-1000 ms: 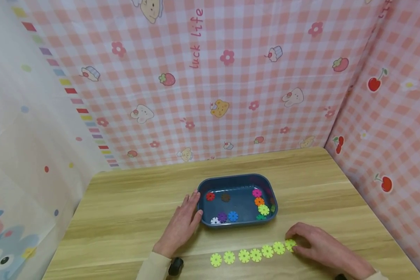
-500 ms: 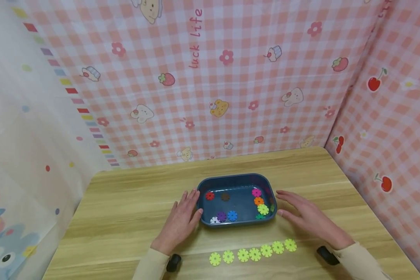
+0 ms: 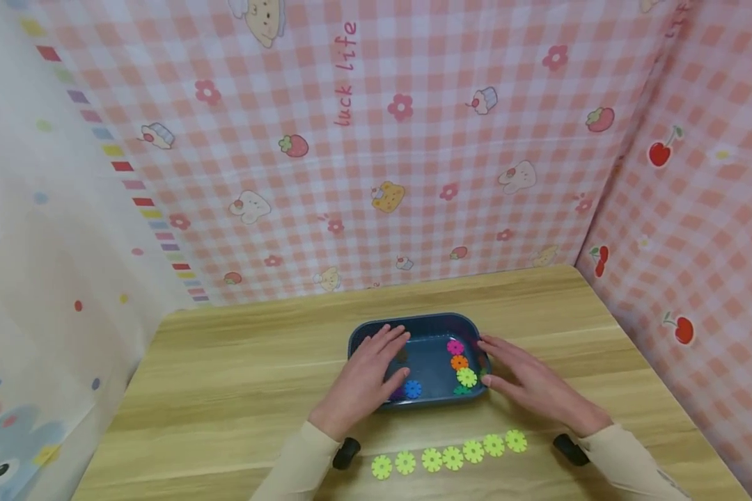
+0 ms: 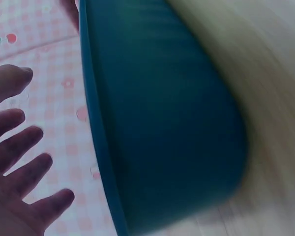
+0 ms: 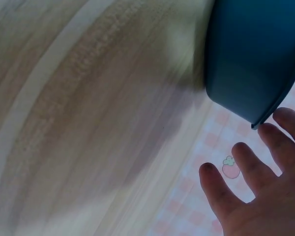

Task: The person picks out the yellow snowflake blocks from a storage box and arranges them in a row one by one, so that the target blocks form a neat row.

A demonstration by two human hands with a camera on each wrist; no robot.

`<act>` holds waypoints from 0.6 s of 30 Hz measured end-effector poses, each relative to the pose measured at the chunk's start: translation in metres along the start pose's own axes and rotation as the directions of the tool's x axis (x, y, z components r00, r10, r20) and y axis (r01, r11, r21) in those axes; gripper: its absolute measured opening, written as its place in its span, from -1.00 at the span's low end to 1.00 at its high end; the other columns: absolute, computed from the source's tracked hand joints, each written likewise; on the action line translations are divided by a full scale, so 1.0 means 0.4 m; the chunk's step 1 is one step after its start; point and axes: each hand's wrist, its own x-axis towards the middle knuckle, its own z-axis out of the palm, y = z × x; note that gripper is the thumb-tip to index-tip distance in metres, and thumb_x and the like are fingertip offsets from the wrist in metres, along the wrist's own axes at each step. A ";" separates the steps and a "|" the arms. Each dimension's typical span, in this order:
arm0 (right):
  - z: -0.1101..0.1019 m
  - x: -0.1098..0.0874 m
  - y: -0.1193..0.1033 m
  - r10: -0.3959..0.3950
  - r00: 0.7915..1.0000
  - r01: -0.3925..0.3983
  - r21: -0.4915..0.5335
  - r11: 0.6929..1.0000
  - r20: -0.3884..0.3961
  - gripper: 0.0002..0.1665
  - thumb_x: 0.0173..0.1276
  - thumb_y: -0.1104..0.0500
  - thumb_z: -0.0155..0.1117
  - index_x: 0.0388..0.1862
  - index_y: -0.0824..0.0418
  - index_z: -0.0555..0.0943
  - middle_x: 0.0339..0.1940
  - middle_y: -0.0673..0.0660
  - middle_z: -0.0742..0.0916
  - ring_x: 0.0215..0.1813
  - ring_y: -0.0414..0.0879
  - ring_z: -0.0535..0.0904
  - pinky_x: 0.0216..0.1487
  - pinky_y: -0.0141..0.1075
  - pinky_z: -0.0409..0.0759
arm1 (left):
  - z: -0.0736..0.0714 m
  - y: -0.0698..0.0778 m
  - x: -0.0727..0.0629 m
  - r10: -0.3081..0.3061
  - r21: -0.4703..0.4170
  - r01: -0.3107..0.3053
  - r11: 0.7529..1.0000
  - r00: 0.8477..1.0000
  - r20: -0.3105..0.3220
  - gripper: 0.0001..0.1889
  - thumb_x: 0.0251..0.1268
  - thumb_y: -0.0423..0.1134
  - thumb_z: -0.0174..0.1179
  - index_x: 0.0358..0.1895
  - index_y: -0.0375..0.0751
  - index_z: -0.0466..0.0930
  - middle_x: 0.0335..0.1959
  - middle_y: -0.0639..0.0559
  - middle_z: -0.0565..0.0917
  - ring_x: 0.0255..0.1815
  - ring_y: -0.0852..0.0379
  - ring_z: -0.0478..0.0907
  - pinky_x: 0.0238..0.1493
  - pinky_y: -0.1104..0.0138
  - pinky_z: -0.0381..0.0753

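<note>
A dark blue rectangular tray [image 3: 439, 398] stands on the table with notched plastic discs inside. Over its left part hovers my left hand [image 3: 366, 379], fingers spread and holding nothing, hiding some of the discs; the left wrist view shows those fingers above the rim. My right hand [image 3: 533, 379] is at the tray's right wall, fingers extended, fingertips right at the rim. Visible in the tray are a pink disc [image 3: 455, 346], an orange disc [image 3: 459, 363], a yellow-green disc [image 3: 466, 377], a green disc [image 3: 462, 390] and a blue disc [image 3: 413, 389].
In front of the tray, several yellow-green discs [image 3: 452, 457] lie in a slightly slanting row on the wooden table [image 3: 238, 376]. A pink checked cloth [image 3: 326, 174] hangs behind the table, and more patterned cloth covers both sides.
My right hand has left the right-end disc of the row and moved up to the tray's right side. My left hand has shifted from the left rim to over the tray's left part.
</note>
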 end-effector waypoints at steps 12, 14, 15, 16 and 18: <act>-0.005 0.000 0.007 -0.009 1.000 0.008 0.019 1.000 0.023 -0.24 0.59 -0.10 0.21 0.61 0.19 0.34 0.64 0.21 0.33 0.59 0.28 0.25 0.45 0.32 0.29 | 0.065 0.046 0.088 0.031 -0.175 -0.007 0.984 0.991 0.131 -0.46 0.48 -0.11 0.31 0.46 -0.04 0.49 0.34 0.01 0.56 0.37 0.03 0.49 0.41 0.09 0.48; -0.005 -0.001 0.008 -0.012 1.000 0.011 0.017 1.000 0.025 -0.24 0.59 -0.12 0.21 0.61 0.19 0.33 0.64 0.22 0.33 0.59 0.27 0.26 0.44 0.32 0.30 | 0.076 0.050 0.101 0.033 -0.195 -0.002 0.981 0.987 0.156 -0.46 0.48 -0.11 0.31 0.46 -0.04 0.50 0.33 0.02 0.56 0.37 0.04 0.49 0.42 0.07 0.46; -0.005 -0.001 0.008 -0.013 1.000 0.013 0.018 1.000 0.025 -0.24 0.59 -0.12 0.20 0.61 0.19 0.33 0.64 0.22 0.33 0.58 0.27 0.26 0.44 0.31 0.31 | 0.081 0.053 0.108 0.037 -0.209 0.000 0.978 0.985 0.170 -0.47 0.48 -0.11 0.31 0.46 -0.04 0.50 0.33 0.02 0.56 0.37 0.04 0.48 0.43 0.05 0.45; -0.005 -0.002 0.009 -0.015 1.000 0.015 0.020 1.000 0.025 -0.24 0.59 -0.12 0.20 0.61 0.19 0.33 0.64 0.22 0.33 0.58 0.27 0.27 0.43 0.31 0.32 | 0.087 0.056 0.114 0.039 -0.220 0.003 0.975 0.982 0.183 -0.47 0.48 -0.12 0.31 0.46 -0.04 0.50 0.33 0.02 0.56 0.38 0.04 0.48 0.44 0.04 0.44; -0.004 -0.004 0.010 -0.017 1.000 0.016 0.024 1.000 0.026 -0.23 0.59 -0.13 0.20 0.62 0.19 0.32 0.64 0.22 0.33 0.58 0.27 0.28 0.43 0.31 0.33 | 0.098 0.059 0.126 0.051 -0.236 -0.002 0.972 0.978 0.203 -0.48 0.47 -0.14 0.32 0.44 -0.07 0.52 0.31 0.02 0.57 0.37 0.06 0.49 0.44 0.06 0.44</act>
